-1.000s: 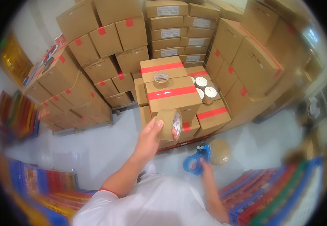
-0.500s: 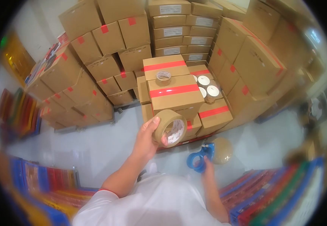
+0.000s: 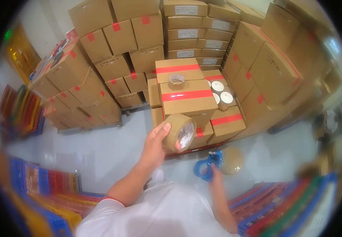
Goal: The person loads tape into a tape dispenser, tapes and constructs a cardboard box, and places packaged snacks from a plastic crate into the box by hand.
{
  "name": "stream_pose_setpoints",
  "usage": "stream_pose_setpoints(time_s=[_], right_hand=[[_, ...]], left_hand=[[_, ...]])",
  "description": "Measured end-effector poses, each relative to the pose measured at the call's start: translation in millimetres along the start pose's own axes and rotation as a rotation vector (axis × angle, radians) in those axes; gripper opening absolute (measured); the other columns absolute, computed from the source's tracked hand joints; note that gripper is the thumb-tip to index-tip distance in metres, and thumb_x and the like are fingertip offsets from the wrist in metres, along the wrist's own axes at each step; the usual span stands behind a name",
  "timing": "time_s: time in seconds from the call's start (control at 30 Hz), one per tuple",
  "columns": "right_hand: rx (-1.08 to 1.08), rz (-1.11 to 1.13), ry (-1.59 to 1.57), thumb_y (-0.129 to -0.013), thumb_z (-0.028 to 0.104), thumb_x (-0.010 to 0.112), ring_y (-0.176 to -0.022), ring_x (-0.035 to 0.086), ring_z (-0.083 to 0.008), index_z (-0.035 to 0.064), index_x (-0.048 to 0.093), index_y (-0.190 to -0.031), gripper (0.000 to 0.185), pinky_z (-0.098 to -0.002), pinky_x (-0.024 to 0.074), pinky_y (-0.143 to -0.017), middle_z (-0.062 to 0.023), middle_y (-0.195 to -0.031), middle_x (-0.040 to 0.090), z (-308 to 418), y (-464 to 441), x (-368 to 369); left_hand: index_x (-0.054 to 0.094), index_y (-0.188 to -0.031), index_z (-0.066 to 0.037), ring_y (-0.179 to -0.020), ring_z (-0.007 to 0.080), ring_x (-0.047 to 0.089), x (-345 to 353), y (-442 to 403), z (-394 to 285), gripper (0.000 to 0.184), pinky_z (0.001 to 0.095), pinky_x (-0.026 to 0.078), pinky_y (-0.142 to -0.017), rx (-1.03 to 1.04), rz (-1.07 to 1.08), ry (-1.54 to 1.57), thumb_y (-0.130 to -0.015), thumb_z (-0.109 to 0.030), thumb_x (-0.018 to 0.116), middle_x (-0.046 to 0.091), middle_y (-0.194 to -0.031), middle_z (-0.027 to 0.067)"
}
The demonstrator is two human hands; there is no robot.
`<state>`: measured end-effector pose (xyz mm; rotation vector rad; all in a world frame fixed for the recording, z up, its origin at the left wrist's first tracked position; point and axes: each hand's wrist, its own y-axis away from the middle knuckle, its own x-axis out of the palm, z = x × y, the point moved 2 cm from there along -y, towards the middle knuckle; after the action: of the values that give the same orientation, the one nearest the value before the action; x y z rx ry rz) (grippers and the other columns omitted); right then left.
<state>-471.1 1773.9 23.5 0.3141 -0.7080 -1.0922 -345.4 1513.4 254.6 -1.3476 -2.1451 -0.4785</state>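
My left hand (image 3: 155,140) is wrapped around a thick roll of brown packing tape (image 3: 171,132), thumb on its outer face and a fingertip inside the white printed core. Lower and to the right, my right hand (image 3: 216,173) grips a blue tape dispenser (image 3: 206,168) with an open round hub. Beside the dispenser is a rounded, shiny brown piece (image 3: 233,160); whether it is attached cannot be made out. Ahead, a smaller tape roll (image 3: 176,80) lies on a carton (image 3: 190,103) sealed with red tape.
Several white-topped rolls (image 3: 226,97) sit on the cartons at the right of the near stack. Tall carton stacks (image 3: 135,59) stand behind and on both sides. Coloured pallets or crates (image 3: 56,185) lie at lower left, and more striped ones (image 3: 285,201) at lower right.
The brown tape roll has turned in my left hand, so its outer face shows more and its core less. My right hand with the dispenser has shifted slightly left. The view has moved a little.
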Motion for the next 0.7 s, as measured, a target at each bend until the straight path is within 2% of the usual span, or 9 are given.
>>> stream_pose_setpoints(time_s=[0.03, 0.17, 0.23, 0.37, 0.43, 0.57, 0.63, 0.67, 0.7], right_hand=[[0.004, 0.011, 0.015, -0.099, 0.028, 0.064, -0.069, 0.069, -0.0251, 0.0015, 0.059, -0.117, 0.033, -0.0381, 0.0582, -0.067, -0.0132, -0.083, 0.07, 0.3, 0.1, 1.4], [0.02, 0.007, 0.028, -0.099, 0.029, 0.064, -0.069, 0.07, -0.0254, 0.0012, 0.059, -0.118, 0.034, -0.0386, 0.0588, -0.067, -0.0133, -0.083, 0.07, -1.7, 1.2, 5.7], [0.013, 0.029, 0.019, -0.099, 0.03, 0.065, -0.069, 0.07, -0.0257, 0.0011, 0.059, -0.117, 0.035, -0.0384, 0.059, -0.067, -0.0134, -0.083, 0.07, -4.7, 2.1, 6.9], [0.02, 0.026, 0.021, -0.098, 0.03, 0.066, -0.069, 0.07, -0.0256, 0.0013, 0.059, -0.116, 0.034, -0.0384, 0.059, -0.067, -0.0132, -0.082, 0.069, -8.6, 3.2, 8.5], [0.031, 0.024, 0.008, -0.098, 0.029, 0.066, -0.068, 0.07, -0.0254, 0.0018, 0.059, -0.115, 0.033, -0.0381, 0.0586, -0.066, -0.0129, -0.082, 0.069, -13.0, 1.5, 7.2], [0.022, 0.02, 0.008, -0.098, 0.028, 0.066, -0.068, 0.069, -0.0252, 0.0024, 0.06, -0.114, 0.031, -0.0378, 0.0581, -0.065, -0.0127, -0.081, 0.069, -13.7, 3.5, 6.7], [0.019, 0.026, 0.011, -0.098, 0.028, 0.066, -0.068, 0.069, -0.0252, 0.0028, 0.06, -0.114, 0.03, -0.0375, 0.0578, -0.065, -0.0128, -0.081, 0.069, -14.6, 5.5, 7.3], [0.02, 0.026, 0.01, -0.098, 0.028, 0.066, -0.068, 0.069, -0.0252, 0.0028, 0.06, -0.114, 0.03, -0.0375, 0.0578, -0.065, -0.0128, -0.081, 0.069, -15.8, 5.6, 6.8], [0.017, 0.027, 0.007, -0.098, 0.028, 0.066, -0.068, 0.069, -0.0252, 0.0029, 0.06, -0.114, 0.03, -0.0374, 0.0579, -0.065, -0.0128, -0.081, 0.069, -16.9, 5.4, 6.5]], left_hand=[[0.05, -0.135, 0.0, -0.091, 0.0172, 0.066, 7.5, -0.6, -0.8, 0.043, 0.0331, 0.054, -0.087, 0.037, -0.116, -0.061, -0.106, -0.03, 0.053, 0.068, -0.103, 0.0122], [0.047, -0.136, 0.0, -0.092, 0.0186, 0.067, 25.5, -4.0, 3.5, 0.045, 0.034, 0.054, -0.089, 0.093, -0.063, -0.094, -0.104, -0.031, 0.055, 0.068, -0.106, 0.0126], [0.049, -0.136, 0.003, -0.076, 0.0199, 0.065, 32.0, -3.6, 7.1, 0.051, 0.0356, 0.054, -0.075, 0.188, -0.179, -0.229, -0.105, -0.038, 0.051, 0.067, -0.085, 0.0097], [0.049, -0.137, 0.003, -0.079, 0.0196, 0.067, 15.5, 0.0, -6.8, 0.052, 0.0349, 0.055, -0.077, 0.124, -0.061, -0.203, -0.105, -0.038, 0.054, 0.068, -0.087, 0.0092], [0.047, -0.139, 0.004, -0.082, 0.0197, 0.068, 5.2, 0.2, -7.1, 0.056, 0.0347, 0.055, -0.08, -0.02, -0.064, -0.135, -0.103, -0.038, 0.056, 0.069, -0.089, 0.0095], [0.049, -0.138, 0.005, -0.076, 0.0189, 0.068, 21.4, -1.9, -6.8, 0.058, 0.0327, 0.056, -0.074, 0.023, -0.087, -0.207, -0.102, -0.04, 0.058, 0.069, -0.09, 0.0107], [0.052, -0.135, 0.005, -0.071, 0.0176, 0.067, 34.5, -0.4, -3.8, 0.057, 0.0303, 0.055, -0.068, 0.147, -0.135, -0.266, -0.101, -0.039, 0.059, 0.069, -0.09, 0.0107], [0.052, -0.135, 0.005, -0.071, 0.0176, 0.067, 31.8, 0.7, -3.8, 0.057, 0.0303, 0.055, -0.068, 0.147, -0.135, -0.266, -0.101, -0.039, 0.059, 0.069, -0.09, 0.0107], [0.05, -0.134, 0.004, -0.075, 0.0173, 0.067, 27.4, 2.0, -3.6, 0.048, 0.0306, 0.055, -0.072, 0.112, -0.071, -0.232, -0.102, -0.031, 0.057, 0.069, -0.093, 0.0115]])
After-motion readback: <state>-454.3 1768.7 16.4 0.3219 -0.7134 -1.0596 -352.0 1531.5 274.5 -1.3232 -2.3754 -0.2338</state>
